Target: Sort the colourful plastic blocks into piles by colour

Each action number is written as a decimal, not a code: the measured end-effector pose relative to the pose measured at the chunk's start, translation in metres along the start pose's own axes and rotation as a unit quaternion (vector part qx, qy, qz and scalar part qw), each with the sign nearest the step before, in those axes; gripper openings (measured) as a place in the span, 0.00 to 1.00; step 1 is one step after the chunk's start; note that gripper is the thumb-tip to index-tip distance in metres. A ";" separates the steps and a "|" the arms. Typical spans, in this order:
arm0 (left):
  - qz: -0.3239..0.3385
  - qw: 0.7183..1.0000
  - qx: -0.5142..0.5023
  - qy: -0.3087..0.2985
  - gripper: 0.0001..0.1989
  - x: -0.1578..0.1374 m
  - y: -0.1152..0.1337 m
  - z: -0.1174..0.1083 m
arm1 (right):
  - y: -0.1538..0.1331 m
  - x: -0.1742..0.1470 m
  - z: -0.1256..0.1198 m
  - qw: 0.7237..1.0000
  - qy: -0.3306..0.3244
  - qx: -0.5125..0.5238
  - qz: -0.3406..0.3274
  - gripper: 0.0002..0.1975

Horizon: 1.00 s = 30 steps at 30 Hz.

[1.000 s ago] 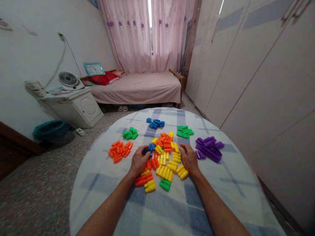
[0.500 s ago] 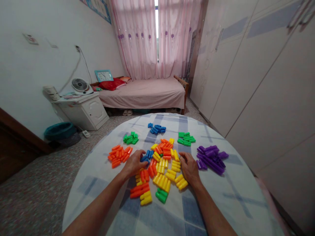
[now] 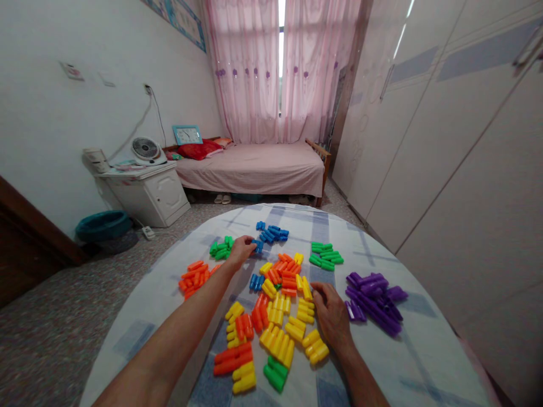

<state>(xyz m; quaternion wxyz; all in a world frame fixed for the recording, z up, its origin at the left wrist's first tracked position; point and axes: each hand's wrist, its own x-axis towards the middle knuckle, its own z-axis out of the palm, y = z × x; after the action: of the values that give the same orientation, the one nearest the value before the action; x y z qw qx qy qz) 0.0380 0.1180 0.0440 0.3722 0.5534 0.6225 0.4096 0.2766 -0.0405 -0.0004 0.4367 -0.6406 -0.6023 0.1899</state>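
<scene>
My left hand (image 3: 243, 250) reaches out to the far side of the table, its fingers closed on a blue plastic building block (image 3: 257, 246) just short of the blue pile (image 3: 274, 233). My right hand (image 3: 330, 305) rests on the cloth at the right edge of the mixed pile, fingers loosely bent and apart. Beside its fingertips lie yellow blocks (image 3: 305, 310); I see nothing in its grasp. Orange blocks (image 3: 289, 281) and another blue block (image 3: 256, 282) are in the mixed pile, with a green one (image 3: 275, 373) at its near end.
Sorted piles ring the middle: green blocks (image 3: 220, 249) and orange blocks (image 3: 195, 277) at left, partly behind my left arm, green blocks (image 3: 326, 256) and purple blocks (image 3: 375, 299) at right. A checked cloth covers the round table (image 3: 428, 350). A bed (image 3: 254, 167) stands beyond.
My left hand has moved away from the mixed pile, forward to the blue pile, carrying a blue block. My right hand has stayed beside the yellow blocks. The view has shifted slightly.
</scene>
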 end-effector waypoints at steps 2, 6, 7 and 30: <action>-0.001 1.000 0.016 0.019 0.19 0.015 0.002 0.009 | 0.001 0.000 -0.001 1.000 -0.002 0.004 0.000 0.13; 0.020 0.997 0.068 0.037 0.25 0.016 0.002 0.005 | -0.001 -0.001 -0.003 1.000 -0.007 0.009 0.003 0.13; 0.029 0.996 0.080 0.031 0.25 0.009 0.001 0.001 | -0.002 -0.001 -0.003 1.000 -0.008 0.008 0.004 0.14; 0.114 0.968 0.141 -0.172 0.25 -0.062 -0.012 -0.063 | -0.002 -0.001 -0.002 1.000 -0.001 0.005 -0.002 0.14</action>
<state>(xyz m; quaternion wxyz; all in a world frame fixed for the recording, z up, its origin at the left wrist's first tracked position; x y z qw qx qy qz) -0.0173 0.0494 0.0578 0.3423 0.7299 0.5334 0.2560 0.2766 -0.0421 0.0017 0.4396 -0.6372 -0.6029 0.1928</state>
